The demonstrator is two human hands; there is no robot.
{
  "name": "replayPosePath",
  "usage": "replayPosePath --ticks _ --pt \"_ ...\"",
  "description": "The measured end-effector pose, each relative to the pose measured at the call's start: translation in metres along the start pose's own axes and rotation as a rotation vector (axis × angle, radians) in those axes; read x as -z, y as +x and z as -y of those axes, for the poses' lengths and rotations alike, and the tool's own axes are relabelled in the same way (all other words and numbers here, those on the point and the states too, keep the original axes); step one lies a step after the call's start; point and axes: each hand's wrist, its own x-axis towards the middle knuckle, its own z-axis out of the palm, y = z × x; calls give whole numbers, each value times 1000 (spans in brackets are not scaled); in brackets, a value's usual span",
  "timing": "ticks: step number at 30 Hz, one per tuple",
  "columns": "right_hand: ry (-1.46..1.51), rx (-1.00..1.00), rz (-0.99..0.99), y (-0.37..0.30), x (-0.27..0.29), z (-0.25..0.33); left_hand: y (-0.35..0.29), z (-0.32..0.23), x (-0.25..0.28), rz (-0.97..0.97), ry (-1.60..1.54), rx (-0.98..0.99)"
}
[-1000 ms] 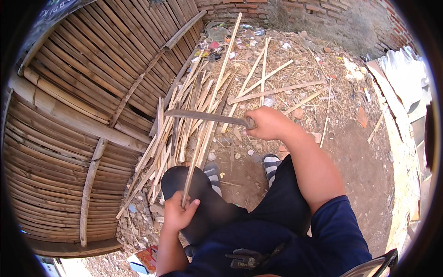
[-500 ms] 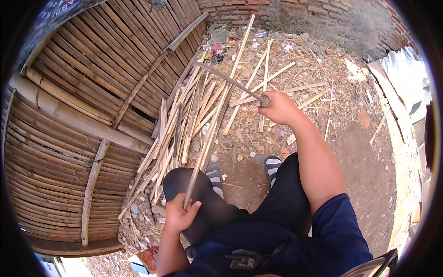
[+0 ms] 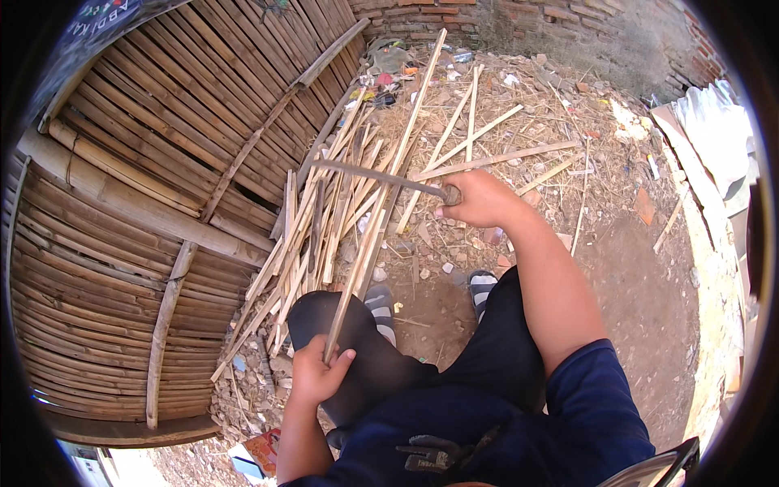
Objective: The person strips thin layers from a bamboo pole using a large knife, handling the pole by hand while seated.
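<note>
My left hand (image 3: pixel 319 375) is closed around the near end of a long, pale bamboo strip (image 3: pixel 369 247), beside my left knee. The strip slants up and away over the knee toward the far rubble. In my right hand (image 3: pixel 480 199) is the grip of a machete (image 3: pixel 381 176) with a long, narrow, dark blade. Its blade points left and crosses over the strip around mid-length; I cannot tell whether they touch. Under and left of the strip lies a loose pile of split strips (image 3: pixel 312 219), some pale and some dark.
A bamboo slat wall (image 3: pixel 154 162) borders the pile on the left. More strips (image 3: pixel 503 158) lie scattered on rubble and straw ahead. A brick wall (image 3: pixel 560 24) closes the far side. My sandaled feet (image 3: pixel 380 312) rest on bare dirt, and white sheeting (image 3: pixel 710 134) stands at the right.
My right hand has come slightly nearer and to the left, and the machete blade has swung down and nearer along the strip. My left hand keeps its hold, almost unmoved.
</note>
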Motion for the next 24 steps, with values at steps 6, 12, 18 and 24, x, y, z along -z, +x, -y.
replayPosePath --ticks 6,12,18,24 --pt "55 -111 -50 -4 8 -7 1 -1 0 37 -19 -10" --pt "-89 212 385 -19 -27 48 2 2 -2 35 -10 7" --pt "-9 231 355 -6 -17 36 0 -2 2 33 33 -1" --pt "77 -84 -140 9 -4 -26 1 3 -1 38 22 -30"
